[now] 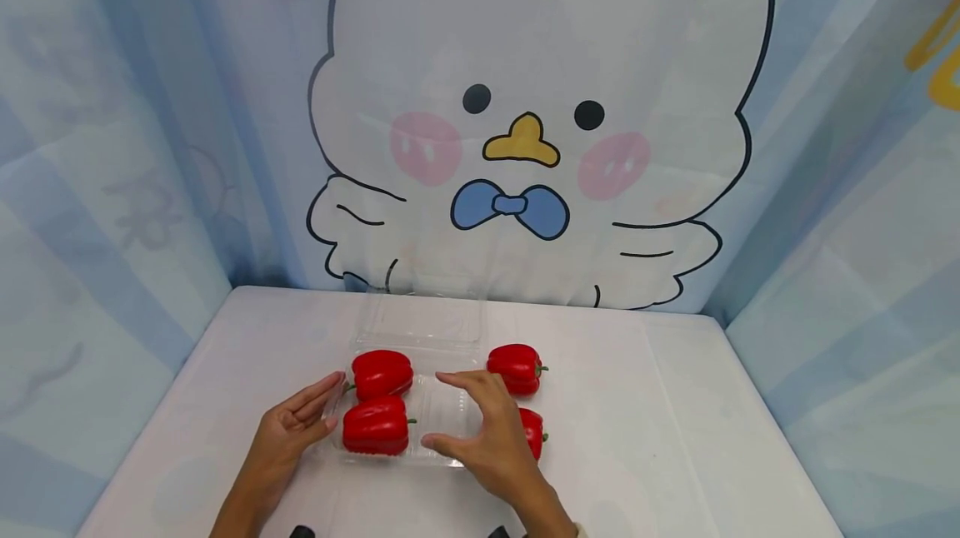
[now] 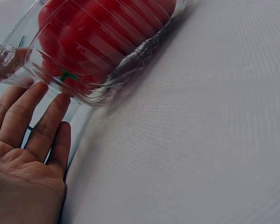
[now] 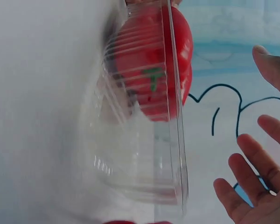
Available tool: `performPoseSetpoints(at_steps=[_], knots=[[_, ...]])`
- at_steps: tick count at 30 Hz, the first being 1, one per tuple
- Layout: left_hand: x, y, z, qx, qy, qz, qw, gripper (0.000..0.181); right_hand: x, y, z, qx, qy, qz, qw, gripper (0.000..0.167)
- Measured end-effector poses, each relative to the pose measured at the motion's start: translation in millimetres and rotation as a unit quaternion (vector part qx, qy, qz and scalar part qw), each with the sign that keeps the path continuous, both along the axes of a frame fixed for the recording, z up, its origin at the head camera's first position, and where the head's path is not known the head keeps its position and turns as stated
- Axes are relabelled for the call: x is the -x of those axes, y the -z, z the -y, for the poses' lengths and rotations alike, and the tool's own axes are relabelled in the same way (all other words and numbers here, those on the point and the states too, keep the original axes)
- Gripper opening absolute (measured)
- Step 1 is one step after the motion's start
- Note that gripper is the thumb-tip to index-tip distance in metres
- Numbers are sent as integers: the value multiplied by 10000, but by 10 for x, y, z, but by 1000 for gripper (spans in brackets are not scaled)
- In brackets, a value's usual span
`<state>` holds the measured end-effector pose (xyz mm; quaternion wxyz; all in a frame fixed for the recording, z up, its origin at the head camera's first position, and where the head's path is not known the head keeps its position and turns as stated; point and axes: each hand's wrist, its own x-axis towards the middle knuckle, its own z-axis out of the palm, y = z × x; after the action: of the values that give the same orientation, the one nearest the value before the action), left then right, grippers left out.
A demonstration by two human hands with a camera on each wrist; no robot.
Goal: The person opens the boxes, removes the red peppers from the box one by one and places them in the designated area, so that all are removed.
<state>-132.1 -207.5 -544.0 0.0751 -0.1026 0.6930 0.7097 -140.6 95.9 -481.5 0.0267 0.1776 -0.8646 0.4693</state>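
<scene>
A clear plastic clamshell container lies on the table with its lid folded back. Two red bell peppers sit in its left half, a far one and a near one. My left hand is at the container's left end; in the left wrist view its nearly straight fingers touch the clear wall. My right hand hovers above the right half, thumb and fingers spread apart with nothing between them. Beside the container lie a third bell pepper and a fourth, partly hidden by my right hand.
The white-covered table stretches to the right of the peppers. Behind it hangs a curtain with a large cartoon bird, and more curtain hangs on both sides. Two small dark objects show at the bottom edge of the head view.
</scene>
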Motion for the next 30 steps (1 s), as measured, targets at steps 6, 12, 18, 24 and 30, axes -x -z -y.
performPoseSetpoints(at_steps=[6,12,18,24,30], knots=[[-5,-1,1,-20,-3,-54,10000,79,22,24,146,157,-221,248,9993,71],[-8,0,-2,-44,-3,-71,10000,79,24,53,284,7,-349,321,9989,72],[-7,0,-6,-12,1,-71,10000,79,24,83,414,-185,-482,383,9979,73],[-4,11,-5,19,26,-105,9999,77,50,150,528,-269,-600,448,9968,71],[-11,26,-5,70,16,-170,9998,76,69,199,631,-434,-670,583,9951,69]])
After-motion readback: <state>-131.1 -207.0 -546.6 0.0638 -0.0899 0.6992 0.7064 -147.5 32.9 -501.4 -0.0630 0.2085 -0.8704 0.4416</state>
